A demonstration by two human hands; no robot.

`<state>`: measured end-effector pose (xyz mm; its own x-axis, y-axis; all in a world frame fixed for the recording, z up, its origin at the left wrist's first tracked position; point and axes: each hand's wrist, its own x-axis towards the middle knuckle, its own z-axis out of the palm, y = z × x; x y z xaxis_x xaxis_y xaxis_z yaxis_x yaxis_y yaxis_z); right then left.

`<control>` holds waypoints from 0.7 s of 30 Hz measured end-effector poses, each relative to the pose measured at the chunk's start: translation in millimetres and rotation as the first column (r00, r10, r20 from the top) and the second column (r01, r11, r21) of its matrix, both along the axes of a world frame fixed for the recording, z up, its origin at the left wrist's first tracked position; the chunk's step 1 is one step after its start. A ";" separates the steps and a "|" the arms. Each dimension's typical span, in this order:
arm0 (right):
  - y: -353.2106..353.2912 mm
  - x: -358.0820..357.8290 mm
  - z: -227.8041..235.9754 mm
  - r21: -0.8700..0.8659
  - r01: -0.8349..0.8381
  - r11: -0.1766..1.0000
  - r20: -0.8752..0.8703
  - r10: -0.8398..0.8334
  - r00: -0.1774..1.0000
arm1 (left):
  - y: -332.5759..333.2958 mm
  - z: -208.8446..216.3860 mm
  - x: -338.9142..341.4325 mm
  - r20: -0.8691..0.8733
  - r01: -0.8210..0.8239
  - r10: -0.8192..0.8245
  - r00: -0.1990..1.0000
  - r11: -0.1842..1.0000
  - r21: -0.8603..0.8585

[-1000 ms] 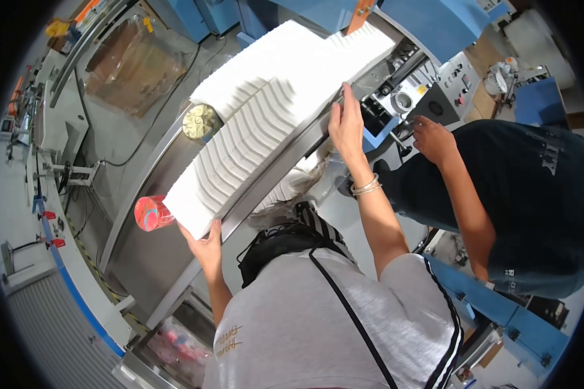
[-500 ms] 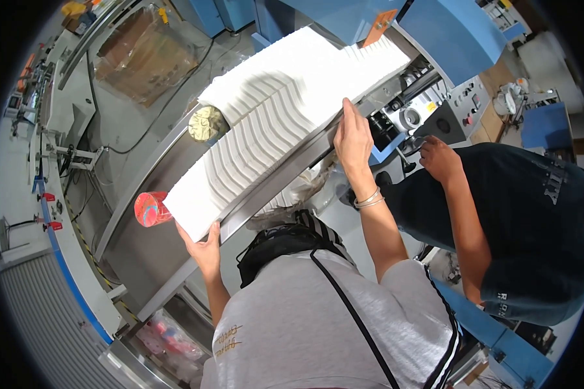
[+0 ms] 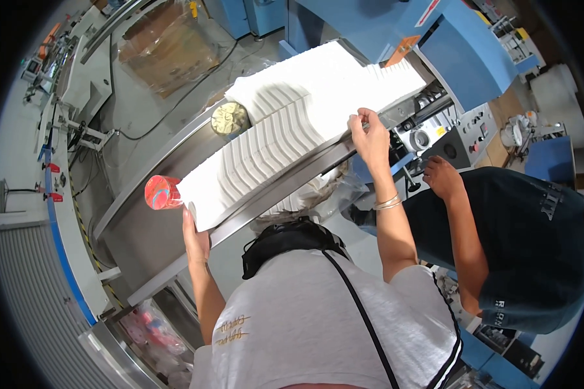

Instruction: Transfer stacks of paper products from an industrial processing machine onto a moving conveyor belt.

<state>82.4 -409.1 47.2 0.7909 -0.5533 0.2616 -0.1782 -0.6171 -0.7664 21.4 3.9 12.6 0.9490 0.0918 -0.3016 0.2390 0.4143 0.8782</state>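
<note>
A long row of thin white folded sheets (image 3: 266, 152), packed together, lies along a metal trough (image 3: 285, 178) in front of me. My left hand (image 3: 196, 241) is at the row's near left end, its fingers stretched up against the end sheets. Further along, my right hand (image 3: 372, 141) is by the row's near edge, fingers bent and a little apart, with nothing visible between them. Against the left end stands a red patterned cylinder (image 3: 163, 192). A round weight-like thing with a crumpled yellowish top (image 3: 230, 119) rests against the far side.
Blue machine housing (image 3: 467, 48) and an orange block (image 3: 402, 50) stand at the row's far right end. A co-worker in a dark shirt (image 3: 532, 240) is close on my right, one hand (image 3: 442, 176) near a control panel (image 3: 477, 133). A plastic-covered carton (image 3: 169, 48) sits beyond the trough.
My right hand has gone from lying flat along the row's edge to bent fingers. My left hand has shifted at the end of the row. The whole view has shifted slightly.
</note>
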 end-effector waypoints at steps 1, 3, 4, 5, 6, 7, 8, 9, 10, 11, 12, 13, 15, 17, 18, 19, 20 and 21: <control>-3.1 4.8 1.2 -0.047 -0.063 0.997 -0.058 0.060 0.997 | 4.0 -0.1 1.4 0.000 -0.020 0.020 1.000 1.000 0.005; -11.9 14.3 13.9 -0.088 -0.199 0.976 -0.282 0.168 0.945 | 10.2 -3.5 8.8 -0.110 0.130 -0.124 0.986 0.990 0.056; -16.6 18.3 24.0 -0.097 -0.219 0.971 -0.399 0.164 0.902 | 11.1 1.3 16.2 -0.192 0.204 -0.180 0.965 0.973 0.109; -24.0 20.8 24.3 -0.050 -0.221 0.974 -0.431 0.178 0.885 | 7.9 6.1 21.0 -0.222 0.219 -0.171 0.960 0.952 0.213; -26.9 23.1 28.1 0.078 -0.278 0.957 -0.429 0.284 0.858 | 3.0 8.6 24.6 -0.250 0.229 -0.152 0.956 0.921 0.314; -32.1 28.4 29.7 0.229 -0.287 0.930 -0.502 0.365 0.784 | -1.7 13.1 27.6 -0.281 0.247 -0.168 0.945 0.929 0.276; -25.8 28.4 39.0 0.327 -0.300 0.896 -0.493 0.433 0.754 | -7.8 21.5 29.6 -0.279 0.226 -0.146 0.949 0.933 0.279; -19.5 27.9 46.8 0.421 -0.307 0.853 -0.479 0.497 0.723 | -13.3 33.1 30.8 -0.253 0.273 -0.195 0.948 0.906 0.322; -23.7 30.6 44.0 0.530 -0.308 0.791 -0.480 0.578 0.660 | -17.1 38.8 31.4 -0.230 0.328 -0.257 0.938 0.872 0.363; -25.7 34.4 43.1 0.528 -0.313 0.789 -0.479 0.582 0.657 | -17.0 37.3 33.1 -0.220 0.318 -0.251 0.943 0.877 0.362; -27.5 37.5 44.4 0.496 -0.328 0.804 -0.521 0.578 0.628 | -16.3 39.7 32.3 -0.218 0.314 -0.247 0.944 0.878 0.361; -27.2 39.4 48.1 0.462 -0.337 0.820 -0.562 0.565 0.604 | -16.5 44.5 33.2 -0.248 0.345 -0.269 0.931 0.872 0.347; -22.4 44.0 33.8 0.454 -0.330 0.827 -0.582 0.556 0.593 | -9.1 44.2 32.5 -0.271 0.376 -0.295 0.916 0.867 0.327; -10.1 43.4 31.1 0.538 -0.412 0.735 -0.542 0.676 0.499 | 2.1 47.3 27.6 -0.248 0.385 -0.317 0.915 0.870 0.307; -5.6 42.6 31.4 0.533 -0.404 0.743 -0.567 0.668 0.481 | 7.3 45.1 26.9 -0.243 0.389 -0.323 0.914 0.869 0.307; 5.2 41.0 32.6 0.534 -0.406 0.742 -0.565 0.670 0.482 | 17.6 41.5 24.2 -0.240 0.390 -0.324 0.915 0.861 0.327; 17.2 38.2 34.8 0.524 -0.423 0.740 -0.568 0.673 0.473 | 27.5 39.8 21.6 -0.237 0.389 -0.322 0.917 0.853 0.347; 29.2 34.8 37.4 0.514 -0.441 0.735 -0.572 0.677 0.463 | 37.1 39.7 19.3 -0.236 0.383 -0.315 0.919 0.855 0.350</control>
<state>117.2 -379.9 84.6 0.8112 0.1326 -0.5696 -0.3995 -0.5856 -0.7053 40.6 41.0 52.3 0.8798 -0.0961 -0.4656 0.4590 -0.0832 0.8845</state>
